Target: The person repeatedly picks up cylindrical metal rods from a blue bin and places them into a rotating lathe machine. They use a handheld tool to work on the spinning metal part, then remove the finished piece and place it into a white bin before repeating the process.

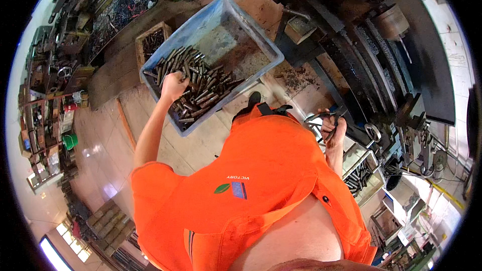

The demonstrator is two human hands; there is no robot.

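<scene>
One blue bin (240,40); metal rods (208,88) heaped in its near-left part, too many to count. One left hand (174,86) at the heap, grip curled, can't tell if pinching any. One right hand (341,129), grip closed around dark piece (335,120).

Left forearm (153,128) bare and stretched forward, left hand (174,85) lowered with its back upward, fingers curled, fingertips hidden, right forearm (335,156) also bare, right hand (336,129) well apart from the left, its fingers bent inward.
</scene>
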